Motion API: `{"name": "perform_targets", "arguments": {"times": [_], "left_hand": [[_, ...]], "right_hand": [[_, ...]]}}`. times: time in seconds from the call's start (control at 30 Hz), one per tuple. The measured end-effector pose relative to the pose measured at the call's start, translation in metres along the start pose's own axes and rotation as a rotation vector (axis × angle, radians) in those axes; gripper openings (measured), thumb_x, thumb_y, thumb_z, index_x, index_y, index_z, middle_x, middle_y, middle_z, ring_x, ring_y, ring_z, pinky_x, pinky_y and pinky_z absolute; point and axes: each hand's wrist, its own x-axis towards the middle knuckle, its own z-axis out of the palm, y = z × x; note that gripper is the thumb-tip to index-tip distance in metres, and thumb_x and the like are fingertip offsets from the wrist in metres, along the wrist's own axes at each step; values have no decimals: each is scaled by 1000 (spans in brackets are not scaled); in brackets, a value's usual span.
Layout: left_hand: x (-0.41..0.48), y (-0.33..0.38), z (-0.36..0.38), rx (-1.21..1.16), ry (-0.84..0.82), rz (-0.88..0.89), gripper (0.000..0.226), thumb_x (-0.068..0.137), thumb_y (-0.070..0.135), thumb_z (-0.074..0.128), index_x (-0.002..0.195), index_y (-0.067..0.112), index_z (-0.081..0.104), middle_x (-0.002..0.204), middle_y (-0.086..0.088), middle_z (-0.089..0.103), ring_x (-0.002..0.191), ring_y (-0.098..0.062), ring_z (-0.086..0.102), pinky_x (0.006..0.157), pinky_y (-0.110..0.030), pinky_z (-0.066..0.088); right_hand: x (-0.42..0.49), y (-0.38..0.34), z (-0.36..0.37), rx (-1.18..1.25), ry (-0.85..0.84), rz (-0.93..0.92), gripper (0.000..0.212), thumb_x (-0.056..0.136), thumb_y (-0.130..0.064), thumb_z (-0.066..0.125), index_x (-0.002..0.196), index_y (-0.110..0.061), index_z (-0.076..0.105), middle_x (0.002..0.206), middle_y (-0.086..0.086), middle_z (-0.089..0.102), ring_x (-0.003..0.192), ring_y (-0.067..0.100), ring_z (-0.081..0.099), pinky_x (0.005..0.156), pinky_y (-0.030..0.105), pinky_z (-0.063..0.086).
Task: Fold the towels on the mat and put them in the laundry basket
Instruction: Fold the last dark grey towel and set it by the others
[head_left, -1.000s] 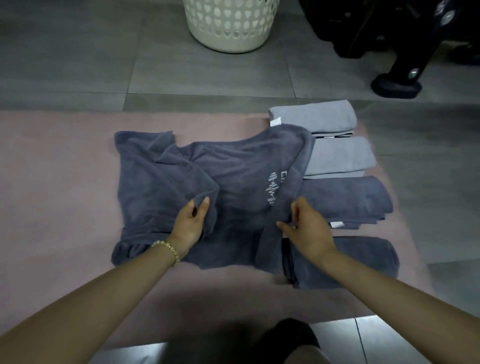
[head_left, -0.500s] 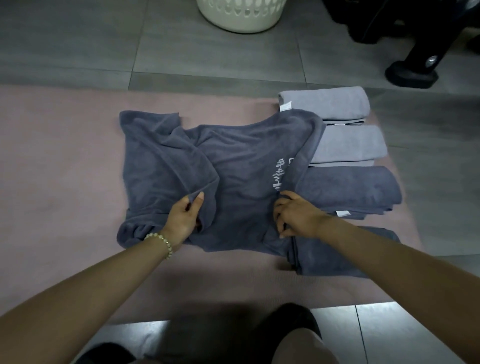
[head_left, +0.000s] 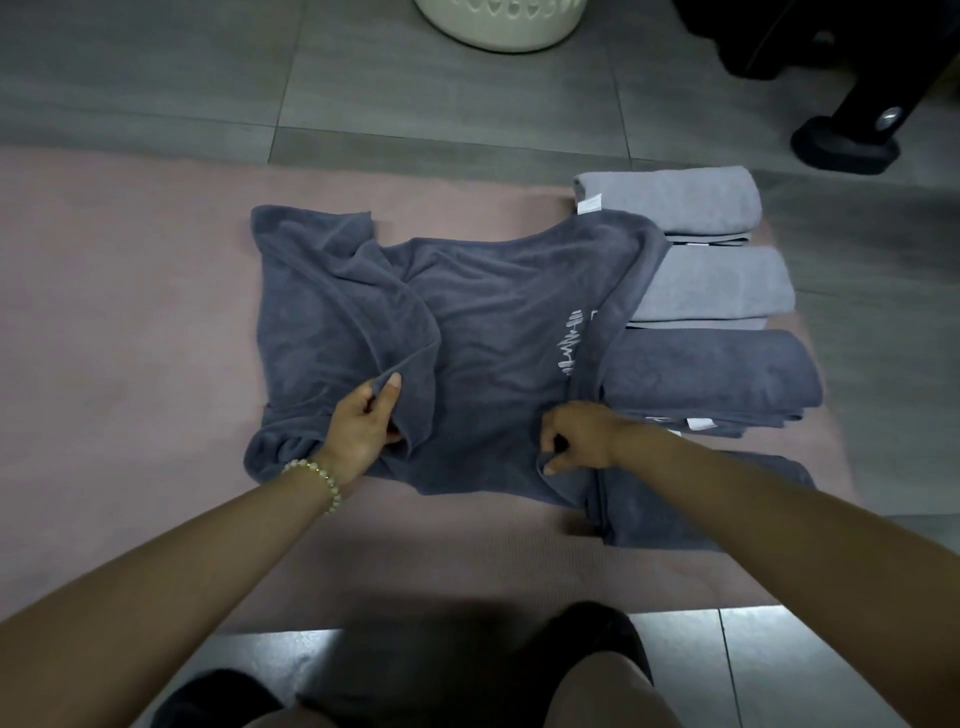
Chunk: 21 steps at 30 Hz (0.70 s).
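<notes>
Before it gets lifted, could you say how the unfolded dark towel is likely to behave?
The unfolded dark towel will probably flop and sag; it bunches where the left hand and right hand pinch it. Its plush pile likely grips rather than slips.

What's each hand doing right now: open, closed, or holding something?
Left hand: closed, gripping a folded flap of the dark towel.
Right hand: closed, pinching the same towel's right edge.

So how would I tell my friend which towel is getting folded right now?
Find the pink mat on the floor. In its middle lies a dark grey towel, gripped by the left hand and right hand. Unlike the folded towels on its right, it is spread out, rumpled, and shows white stitching.
</notes>
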Motion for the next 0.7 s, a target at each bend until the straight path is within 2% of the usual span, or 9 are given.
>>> {"name": "perform_targets", "arguments": {"times": [0.07,0.1,0.17,0.23,0.37,0.43,0.53,0.63,0.7], "left_hand": [[0,5,0,-1,7,19,16,97,28,49,98,18,62,87,4,67,78,-10,65,62,-18,56],[1,9,0,1,9,37,16,97,27,49,94,20,63,85,4,68,77,-9,66,65,-19,56],[3,18,1,5,19,86,17,97,27,50,90,21,64,87,0,68,82,-14,65,78,-27,55],[6,31,3,-8,20,143,18,97,28,50,89,18,64,90,-6,66,87,-18,62,84,-35,52],[4,56,4,-52,-4,281,27,97,24,49,87,1,61,75,-5,59,73,-10,56,66,-19,50],[2,62,5,-41,-14,315,28,97,23,50,73,9,55,57,9,53,57,0,49,55,-14,42],[0,59,4,-6,-46,317,38,96,24,50,60,16,42,47,13,42,47,1,40,49,-13,38],[-6,60,4,-15,-92,273,38,99,20,44,62,14,48,45,13,47,46,2,46,49,-11,42],[-9,62,2,-23,-126,243,36,100,21,40,69,16,56,47,14,51,48,2,50,53,-12,46]], "right_hand": [[0,-15,-16,380,-24,20,17,83,-19,71,90,-3,71,70,-4,64,61,-2,54,64,18,45],[-2,-25,-26,524,-22,7,13,85,-15,69,92,-3,71,69,-6,64,57,-6,52,62,13,44],[-4,-42,-50,654,-15,-48,10,89,-11,64,97,-11,69,77,-7,69,67,-5,57,70,9,46],[-7,-60,-75,681,-15,-141,11,89,-12,63,99,-15,68,88,-1,72,80,2,61,80,12,47],[-10,-94,-108,637,42,-231,12,80,-18,74,85,-22,64,73,-9,72,70,-3,63,69,12,48],[-5,-103,-115,558,140,-239,12,75,-20,78,80,-20,67,75,-5,72,71,2,65,72,17,52],[6,-111,-120,441,284,-259,15,74,-28,79,79,-15,73,77,0,73,73,8,67,77,26,54],[16,-115,-122,515,401,-305,18,81,-25,74,78,-8,75,57,-20,65,58,-6,58,64,13,47],[20,-119,-122,551,433,-335,16,83,-22,71,79,-6,75,55,-24,62,57,-9,55,62,9,43]]}}
